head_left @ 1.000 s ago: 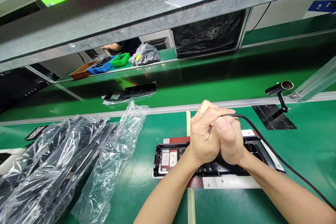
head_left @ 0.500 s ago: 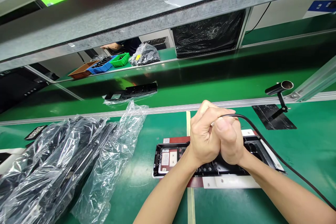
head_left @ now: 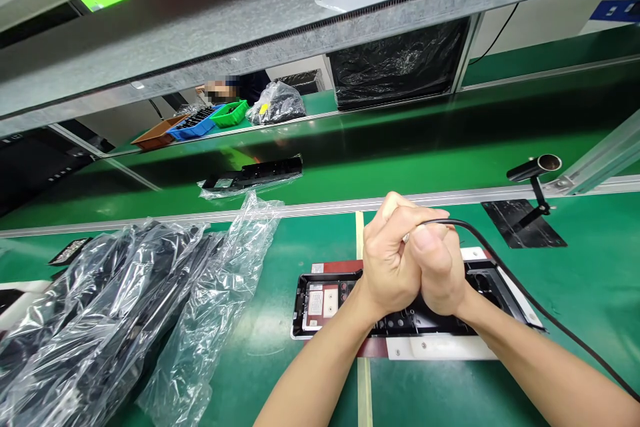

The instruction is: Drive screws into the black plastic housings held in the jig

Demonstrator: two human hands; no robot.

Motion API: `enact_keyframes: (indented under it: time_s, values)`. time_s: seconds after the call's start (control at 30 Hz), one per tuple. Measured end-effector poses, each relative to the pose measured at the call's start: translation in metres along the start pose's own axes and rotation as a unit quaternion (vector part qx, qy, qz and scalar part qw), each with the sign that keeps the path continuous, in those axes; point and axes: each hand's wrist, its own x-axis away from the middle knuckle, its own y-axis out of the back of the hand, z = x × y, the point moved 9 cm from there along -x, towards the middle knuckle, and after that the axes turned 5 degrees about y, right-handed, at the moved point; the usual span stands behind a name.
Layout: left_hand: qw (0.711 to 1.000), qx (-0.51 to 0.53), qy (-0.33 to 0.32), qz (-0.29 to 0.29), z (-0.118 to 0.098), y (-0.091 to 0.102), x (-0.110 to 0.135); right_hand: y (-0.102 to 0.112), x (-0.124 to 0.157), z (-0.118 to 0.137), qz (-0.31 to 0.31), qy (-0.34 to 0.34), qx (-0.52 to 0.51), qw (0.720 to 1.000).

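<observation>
My left hand (head_left: 387,263) and my right hand (head_left: 440,267) are clasped together, both closed round a tool that is hidden inside the grip. A black cable (head_left: 505,273) leaves the top of the hands and runs off to the lower right. Directly under the hands lies a long black plastic housing (head_left: 325,300) with white labels at its left end. It rests on a white and red fixture plate (head_left: 440,347) on the green table.
A pile of black parts in clear plastic bags (head_left: 100,320) fills the left. Beyond a metal rail, a bagged black part (head_left: 253,177) lies on the green conveyor. A small black stand with a tube (head_left: 533,170) stands at right. Coloured bins (head_left: 200,123) and a co-worker's arm sit far back.
</observation>
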Motion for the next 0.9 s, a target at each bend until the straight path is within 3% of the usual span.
enact_keyframes:
  time_s: [0.9]
  values:
    - [1.000,-0.013,0.005,0.001,-0.0003,-0.0004,0.0011,-0.0006,0.0010,0.0044,0.013,0.022,-0.005,1.000]
